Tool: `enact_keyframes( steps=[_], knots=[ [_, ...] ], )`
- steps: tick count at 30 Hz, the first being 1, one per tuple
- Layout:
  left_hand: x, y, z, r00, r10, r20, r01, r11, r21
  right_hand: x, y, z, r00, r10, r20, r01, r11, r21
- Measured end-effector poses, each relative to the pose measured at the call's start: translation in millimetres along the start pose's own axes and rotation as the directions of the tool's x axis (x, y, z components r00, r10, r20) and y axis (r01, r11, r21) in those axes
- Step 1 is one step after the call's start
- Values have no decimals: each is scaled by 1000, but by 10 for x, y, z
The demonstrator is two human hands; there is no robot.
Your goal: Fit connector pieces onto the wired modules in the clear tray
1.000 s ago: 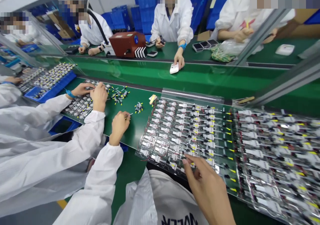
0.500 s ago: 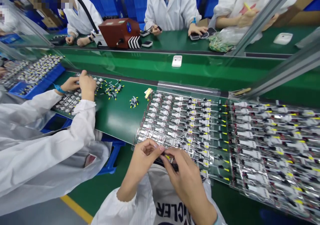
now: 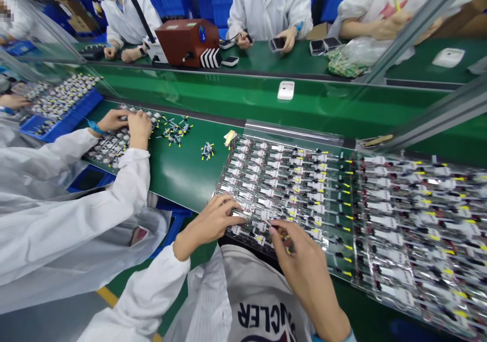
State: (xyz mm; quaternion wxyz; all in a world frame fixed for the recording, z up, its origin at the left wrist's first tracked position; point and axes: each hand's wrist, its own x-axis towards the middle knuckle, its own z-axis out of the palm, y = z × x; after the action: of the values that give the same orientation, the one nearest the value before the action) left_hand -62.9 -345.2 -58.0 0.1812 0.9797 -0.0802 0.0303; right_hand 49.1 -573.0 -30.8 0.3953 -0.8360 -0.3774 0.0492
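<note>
A clear plastic tray [image 3: 249, 125] in front of me carries rows of small white parts with red and black wires and yellow-tipped ends. Over its near left corner is my left hand [image 3: 216, 219], thumb and fingers apart, fingertips at the white parts there. My right hand [image 3: 302, 253] is at the tray's near edge with thumb and index finger pinched together. Whatever lies between those fingers is small and mostly hidden; a pale end shows at the fingertips.
On the right is a second filled tray [image 3: 391, 238]. Loose yellow-tipped parts [image 3: 175, 131] and a smaller pile [image 3: 207, 150] lie to the left. A co-worker's hands [image 3: 140, 128] work at another tray. A transparent barrier and metal post [image 3: 413, 32] stand ahead.
My hands were together above the near edge, fingertips meeting. Now they are apart: the left has opened over the tray, and the right has shifted slightly right. The view has turned slightly.
</note>
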Motion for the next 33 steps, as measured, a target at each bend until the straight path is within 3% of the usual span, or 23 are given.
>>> enact_keyframes(
  steps=[8, 12, 17, 25, 33],
  knots=[
    [78, -61, -81, 978, 177, 112, -193, 970, 151, -23, 16, 8, 997, 60, 54, -61, 998, 11],
    [116, -129, -69, 969, 203, 138, -226, 957, 180, -40, -23, 76, 996, 54, 74, -55, 998, 13],
    [155, -189, 8, 974, 202, 100, -218, 956, 195, -83, -73, 158, 994, 24, 109, -26, 999, 19],
    [140, -129, -107, 987, 161, 16, -161, 987, -3, -130, -55, 226, 988, 52, 144, -50, 999, -17],
    [75, -149, -23, 986, 140, -87, -145, 988, -48, -64, -66, 288, 992, 27, 124, -14, 995, -102]
  ],
)
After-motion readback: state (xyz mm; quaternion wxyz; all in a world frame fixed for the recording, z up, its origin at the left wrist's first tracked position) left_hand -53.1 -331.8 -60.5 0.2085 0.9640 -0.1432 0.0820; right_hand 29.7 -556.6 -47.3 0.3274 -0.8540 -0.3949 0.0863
